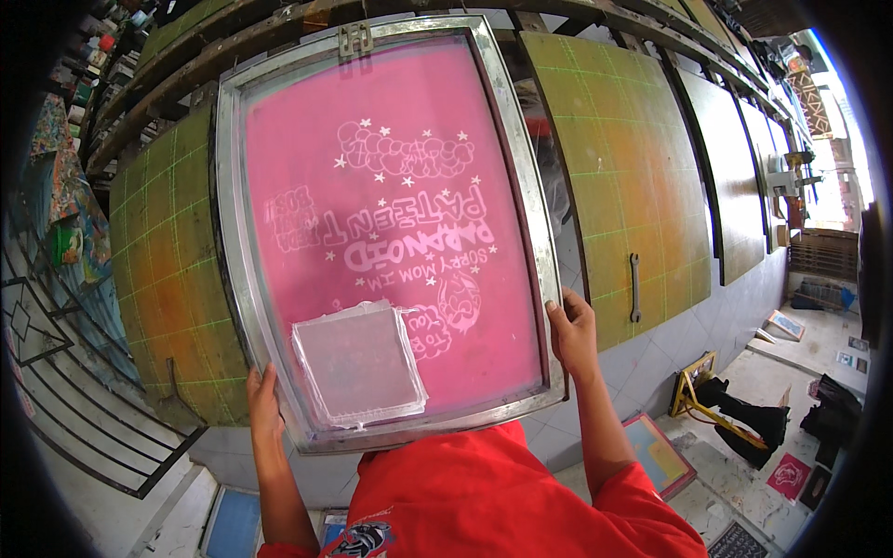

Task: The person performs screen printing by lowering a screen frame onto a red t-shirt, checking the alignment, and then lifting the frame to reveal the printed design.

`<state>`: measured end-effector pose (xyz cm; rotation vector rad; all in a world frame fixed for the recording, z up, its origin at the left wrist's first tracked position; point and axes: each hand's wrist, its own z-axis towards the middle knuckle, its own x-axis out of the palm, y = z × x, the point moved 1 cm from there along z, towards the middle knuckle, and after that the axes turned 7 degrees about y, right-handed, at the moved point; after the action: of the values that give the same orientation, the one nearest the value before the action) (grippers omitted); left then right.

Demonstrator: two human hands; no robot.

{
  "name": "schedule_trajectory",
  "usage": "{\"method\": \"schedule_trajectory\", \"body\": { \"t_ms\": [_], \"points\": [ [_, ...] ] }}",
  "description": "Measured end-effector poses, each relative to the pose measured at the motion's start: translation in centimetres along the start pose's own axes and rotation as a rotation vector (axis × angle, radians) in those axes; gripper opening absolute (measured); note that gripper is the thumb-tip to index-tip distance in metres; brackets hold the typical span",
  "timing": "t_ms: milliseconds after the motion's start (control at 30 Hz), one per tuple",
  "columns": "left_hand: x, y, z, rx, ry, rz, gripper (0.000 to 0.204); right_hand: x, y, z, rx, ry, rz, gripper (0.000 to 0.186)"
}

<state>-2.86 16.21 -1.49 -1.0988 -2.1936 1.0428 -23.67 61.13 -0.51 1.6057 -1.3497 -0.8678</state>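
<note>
A metal-framed silkscreen point(240, 232) lies tilted in front of me, its long sides running away from my body. Pink mesh point(307, 121) fills it, marked with pale lettering, stars and cartoon outlines that read upside down. At its near left a grey rectangular patch point(355, 363) is edged with white tape. My left hand point(265, 405) grips the frame's left side near the bottom corner. On the opposite side, my right hand point(572, 330) holds the right edge, thumb on top and fingers hidden beneath. A small metal hinge plate point(354, 42) sits on the far rim.
Green-gridded boards flank the screen, one on the left point(167, 270) and one on the right point(614, 158). A wrench point(635, 288) rests on the right board. Dark bars point(139, 121) cross behind. Black metal railing point(88, 442) stands at left; a yellow frame point(693, 386) lies right.
</note>
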Motion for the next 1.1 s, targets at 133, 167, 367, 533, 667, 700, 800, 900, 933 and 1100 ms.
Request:
{"method": "schedule_trajectory", "body": {
  "t_ms": [133, 167, 367, 533, 667, 700, 800, 900, 933, 1100],
  "points": [
    [-0.1, -0.1, 0.0, 0.009, -0.005, 0.033, 0.041, -0.2, -0.3, 0.0, -0.003, 0.029, 0.020, 0.029],
    [0.1, -0.1, 0.0, 0.010, -0.018, 0.036, 0.041, -0.2, -0.3, 0.0, 0.001, 0.028, 0.033, 0.030],
    [0.9, -1.0, -0.5, 0.006, -0.018, 0.035, 0.043, -0.2, -0.5, 0.1, -0.002, 0.029, 0.055, 0.030],
    [0.9, -0.9, -0.4, 0.006, -0.034, 0.037, 0.041, 0.1, 0.2, -0.1, 0.013, 0.020, 0.106, 0.028],
    [0.9, -0.9, -0.3, 0.021, -0.015, 0.033, 0.042, -0.1, -0.6, 0.1, -0.008, -0.005, 0.080, 0.030],
    [0.6, -0.5, -0.2, 0.022, -0.028, 0.042, 0.043, 0.0, -0.5, 0.0, -0.007, -0.005, -0.012, 0.029],
    [0.8, -0.7, -0.1, 0.009, -0.016, -0.003, 0.043, 0.0, -0.3, 0.0, -0.021, 0.024, 0.043, 0.026],
    [0.7, -0.7, -0.1, -0.013, 0.003, -0.029, 0.044, 0.3, -0.1, -0.1, -0.029, 0.023, 0.069, 0.024],
    [0.7, -0.7, -0.1, -0.020, 0.007, -0.029, 0.044, 0.1, -0.3, -0.1, -0.030, 0.024, 0.055, 0.024],
    [0.9, -0.7, -0.2, -0.003, -0.019, -0.009, 0.040, 0.0, -0.2, -0.1, -0.035, 0.077, 0.077, 0.024]
  ]
}}
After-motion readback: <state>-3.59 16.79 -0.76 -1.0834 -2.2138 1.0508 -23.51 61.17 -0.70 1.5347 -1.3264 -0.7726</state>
